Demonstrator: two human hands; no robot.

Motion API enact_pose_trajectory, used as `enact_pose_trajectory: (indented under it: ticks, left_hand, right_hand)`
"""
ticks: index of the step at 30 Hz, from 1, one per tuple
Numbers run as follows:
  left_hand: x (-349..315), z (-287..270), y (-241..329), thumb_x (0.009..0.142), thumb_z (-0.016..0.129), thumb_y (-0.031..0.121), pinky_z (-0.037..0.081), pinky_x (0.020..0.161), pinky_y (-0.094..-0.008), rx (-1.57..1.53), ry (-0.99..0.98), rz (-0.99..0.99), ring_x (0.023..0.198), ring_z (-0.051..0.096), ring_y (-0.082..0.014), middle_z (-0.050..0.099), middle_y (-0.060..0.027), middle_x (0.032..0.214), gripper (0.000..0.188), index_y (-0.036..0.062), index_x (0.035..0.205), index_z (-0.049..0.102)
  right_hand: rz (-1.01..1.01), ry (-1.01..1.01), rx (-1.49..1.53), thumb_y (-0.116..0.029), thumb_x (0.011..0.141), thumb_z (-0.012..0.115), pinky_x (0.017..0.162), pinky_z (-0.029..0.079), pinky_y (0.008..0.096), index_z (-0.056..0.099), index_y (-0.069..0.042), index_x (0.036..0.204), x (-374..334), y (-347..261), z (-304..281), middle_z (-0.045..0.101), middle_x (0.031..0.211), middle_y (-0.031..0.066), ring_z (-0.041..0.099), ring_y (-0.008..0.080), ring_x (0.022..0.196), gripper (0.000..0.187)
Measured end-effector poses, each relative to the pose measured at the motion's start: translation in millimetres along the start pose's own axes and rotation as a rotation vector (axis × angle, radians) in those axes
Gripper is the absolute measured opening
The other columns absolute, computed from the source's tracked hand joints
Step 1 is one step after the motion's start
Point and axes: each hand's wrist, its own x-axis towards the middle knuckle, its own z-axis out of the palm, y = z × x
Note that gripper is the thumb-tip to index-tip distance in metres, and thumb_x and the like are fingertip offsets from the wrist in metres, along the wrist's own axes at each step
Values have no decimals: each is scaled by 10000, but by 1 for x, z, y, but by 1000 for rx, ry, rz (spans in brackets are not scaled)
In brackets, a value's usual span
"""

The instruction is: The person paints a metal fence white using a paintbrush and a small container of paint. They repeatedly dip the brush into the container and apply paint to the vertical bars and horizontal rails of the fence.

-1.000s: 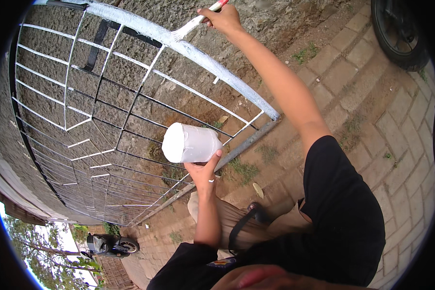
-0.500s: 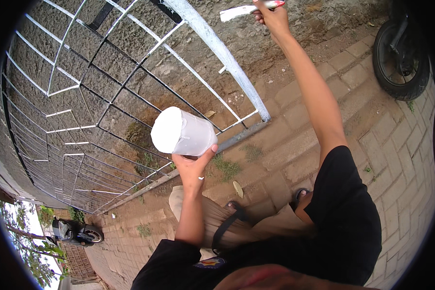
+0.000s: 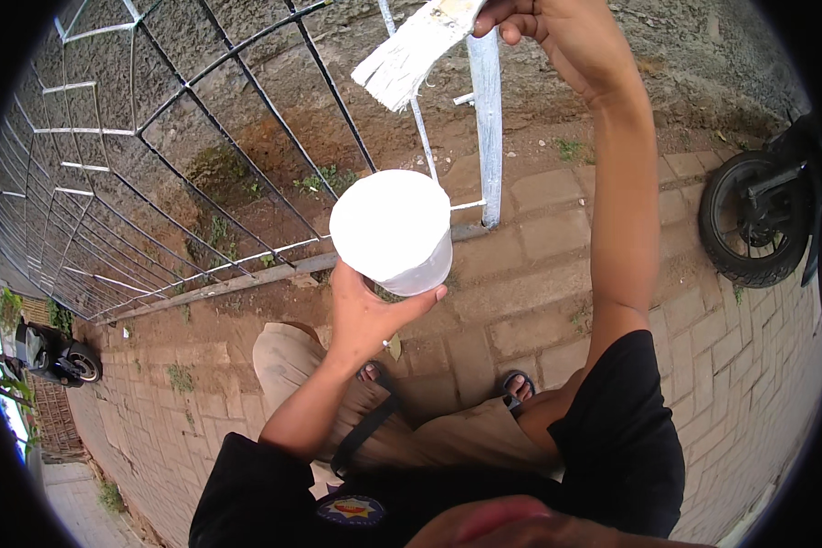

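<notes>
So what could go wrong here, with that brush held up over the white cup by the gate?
1. The paint-loaded brush in the right hand hangs above the white cup but a little off-centre, so drips could land on the brick paving or the left hand.
2. The cup sits only in the fingers from below, apparently full nearly to the rim; a tilt could spill it onto the trousers and sandalled feet.

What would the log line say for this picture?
left hand: holds white paint cup | right hand: holds white-coated brush above cup | gate: partly painted white
</notes>
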Motion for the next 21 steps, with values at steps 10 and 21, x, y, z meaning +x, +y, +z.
enact_pose_trajectory:
  ticks: [10,21]
  left_hand:
    - [7,-24,-11,657,937,167,478,1036,-388,26,-21,45,1204,608,-236,622,-161,1272,916,-25,1399,435]
    - [-1,-30,-13,613,935,224,493,997,-412,-4,-59,-56,1180,630,-310,616,-183,1266,916,-5,1380,490]
  right_hand:
    - [-365,-204,73,-363,1085,453,357,463,168,604,-8,921,-17,-27,39,654,717,89,647,127,482,420]
    - [-422,-496,-376,-270,879,710,478,504,215,675,13,874,-34,-14,57,693,740,112,677,150,574,285]
